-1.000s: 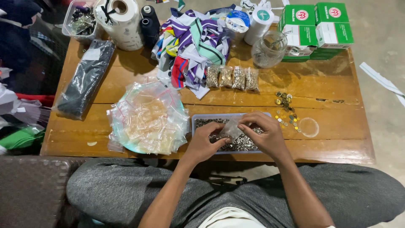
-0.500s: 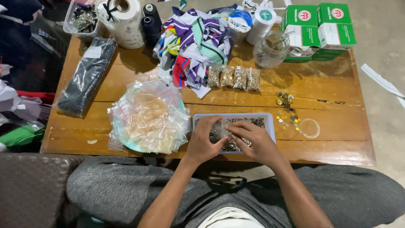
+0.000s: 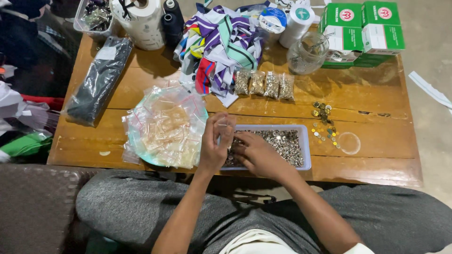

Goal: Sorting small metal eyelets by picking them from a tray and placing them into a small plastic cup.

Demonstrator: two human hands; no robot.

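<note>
Over the tray [image 3: 305,141], left hand [image 3: 215,143] now lifts a small bag [image 3: 225,127]; right hand [image 3: 254,151] (fingers curled) digs deeper.

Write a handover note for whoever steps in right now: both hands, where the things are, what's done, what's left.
Left hand: raised over the near table edge, fingers pinching a small clear bag upright.
Right hand: down in the grey tray, fingers among the small metal pieces.
Things: pile of empty clear zip bags on a plate left of the tray; four filled small bags in a row behind it; loose coloured pieces to the tray's right.
Done: four bags appear filled and set aside.
Left: the tray holds many pieces and the bag pile is large; whether the held bag has anything in it cannot be told.
</note>
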